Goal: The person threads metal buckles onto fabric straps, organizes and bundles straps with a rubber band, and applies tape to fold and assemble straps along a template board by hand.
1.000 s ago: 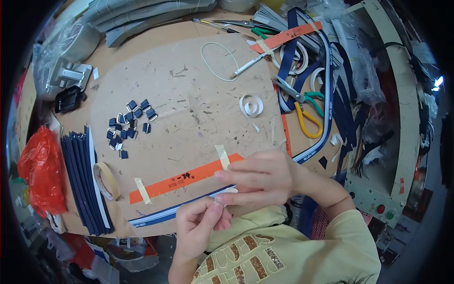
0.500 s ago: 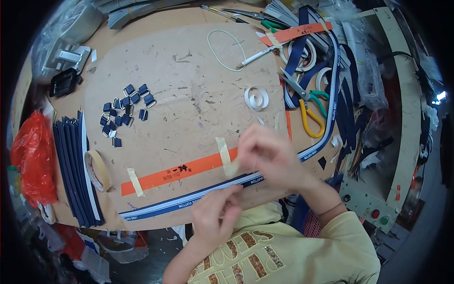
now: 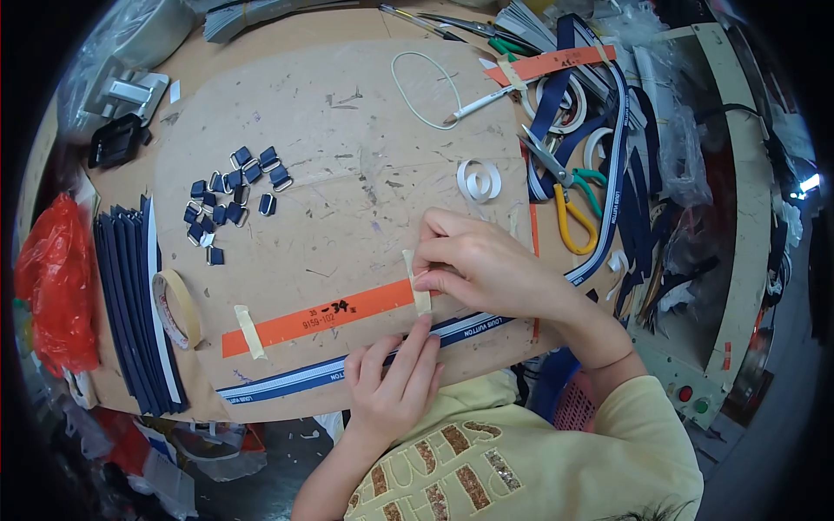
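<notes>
An orange paper strip [image 3: 295,321] marked "-34" lies taped on the board. Near its right end, my right hand [image 3: 469,265] is closed, thumb and fingertips pinched at a piece of masking tape [image 3: 422,301]. Another masking tape piece [image 3: 249,332] crosses the strip's left end. Just below runs a blue and white lettered ribbon [image 3: 291,382]. My left hand [image 3: 395,386] rests over this ribbon with fingers stretched out, one fingertip at the tape's lower end. What lies under my right fingers is partly hidden.
Small navy tabs with metal rings [image 3: 230,195] lie in a group. Dark straps [image 3: 130,304] and a masking tape roll [image 3: 176,308] are at left. Scissors [image 3: 565,178] with green and yellow handles, a white pencil [image 3: 480,105] and a white tape coil [image 3: 478,181] lie at right.
My right hand has come down and left onto the masking tape piece, its fingers closing there. My left hand has its fingers more stretched out, one reaching up to the tape.
</notes>
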Demonstrator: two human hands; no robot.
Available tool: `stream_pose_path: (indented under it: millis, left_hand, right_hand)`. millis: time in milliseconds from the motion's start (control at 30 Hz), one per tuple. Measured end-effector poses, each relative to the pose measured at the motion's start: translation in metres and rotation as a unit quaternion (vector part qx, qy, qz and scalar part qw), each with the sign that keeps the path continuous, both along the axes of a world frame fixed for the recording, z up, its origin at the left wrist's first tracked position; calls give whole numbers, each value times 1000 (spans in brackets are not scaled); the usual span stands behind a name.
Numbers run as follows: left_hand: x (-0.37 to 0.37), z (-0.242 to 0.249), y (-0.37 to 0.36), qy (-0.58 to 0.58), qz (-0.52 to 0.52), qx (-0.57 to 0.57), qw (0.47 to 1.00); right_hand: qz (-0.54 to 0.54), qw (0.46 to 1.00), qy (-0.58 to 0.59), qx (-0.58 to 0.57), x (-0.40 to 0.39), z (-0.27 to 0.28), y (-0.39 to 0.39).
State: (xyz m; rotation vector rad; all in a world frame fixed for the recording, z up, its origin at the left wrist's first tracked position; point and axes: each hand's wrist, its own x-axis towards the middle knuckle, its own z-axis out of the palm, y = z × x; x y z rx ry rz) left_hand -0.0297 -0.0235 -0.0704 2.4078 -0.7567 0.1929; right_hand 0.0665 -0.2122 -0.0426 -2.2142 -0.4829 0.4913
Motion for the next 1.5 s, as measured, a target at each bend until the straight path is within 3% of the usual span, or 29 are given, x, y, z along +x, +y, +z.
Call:
stream_pose_path:
  millis: [400, 533, 733, 867, 900, 1033, 1200, 1367, 1467, 1500]
  left_hand:
    - [-2, 4, -13, 41, 6, 72, 997]
    - [0, 3, -13, 33, 4, 68, 997]
    - [-2, 5, -9, 62, -5, 54, 997]
    - [0, 7, -9, 59, -5, 54, 997]
    - [1, 7, -8, 58, -2, 55, 997]
    - [7, 9, -6, 80, -9, 35, 996]
    - [2, 12, -3, 77, -28, 50, 995]
    - [1, 29, 13, 100, -49, 49, 993]
    - [12, 34, 22, 87, -2, 48, 995]
    - [19, 33, 29, 107, 57, 0, 993]
  right_hand:
    - [-8, 998, -59, -27, -2, 1, 4]
    - [-93, 992, 37, -82, 4, 10, 7]
    - [-141, 978, 138, -65, 14, 14, 10]
    - [-283, 954, 79, 55, 12, 9, 7]
    - [-280, 955, 79, 56, 10, 5, 8]
    - [-105, 994, -22, 24, -16, -6, 8]
    - [-137, 990, 31, 8, -17, 3, 13]
    - [-205, 976, -68, 18, -16, -9, 14]
    - [-203, 974, -97, 42, -18, -4, 7]
    - [-197, 974, -102, 54, -22, -3, 5]
